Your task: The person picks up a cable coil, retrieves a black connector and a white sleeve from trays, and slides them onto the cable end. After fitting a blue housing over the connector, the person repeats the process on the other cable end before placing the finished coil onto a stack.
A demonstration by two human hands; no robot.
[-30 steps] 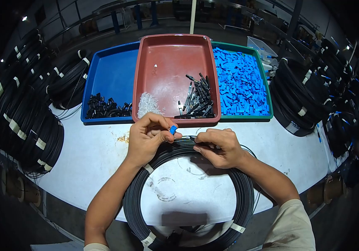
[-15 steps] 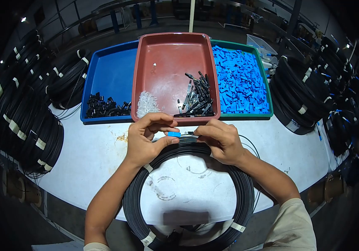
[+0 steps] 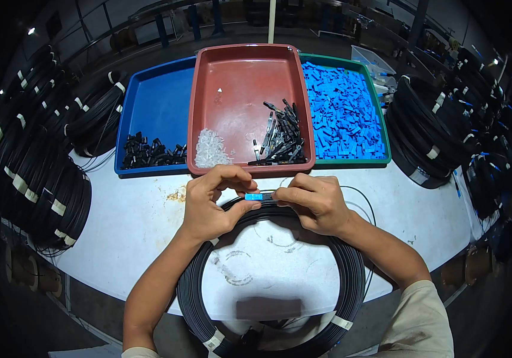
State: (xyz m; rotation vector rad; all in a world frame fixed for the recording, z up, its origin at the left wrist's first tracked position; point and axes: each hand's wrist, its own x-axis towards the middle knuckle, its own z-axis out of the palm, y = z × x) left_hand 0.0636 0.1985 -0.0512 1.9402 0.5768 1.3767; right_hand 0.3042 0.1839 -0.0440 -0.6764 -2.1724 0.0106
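Between the thumb and fingers of my left hand (image 3: 217,200) is a small blue connector housing (image 3: 253,197). My right hand (image 3: 314,201) pinches a black cable connector (image 3: 268,196) at the cable's end, and its tip meets the right side of the blue housing. Both hands are over the far side of a large coil of black cable (image 3: 348,268), which is bound with white tape and overhangs the table's near edge. A loose loop of cable curves out to the right of my right hand.
Beyond my hands, a red tray (image 3: 250,77) holds clear sleeves (image 3: 210,149) and black connector parts (image 3: 280,134). A blue tray (image 3: 154,110) with black caps (image 3: 151,152) stands left, a green-rimmed tray (image 3: 381,119) of blue housings right. Cable coils (image 3: 35,185) flank the white table (image 3: 130,238).
The black connector in my right hand has moved left and closed the gap to the blue housing. My left hand has turned the housing slightly, so its printed-looking face shows.
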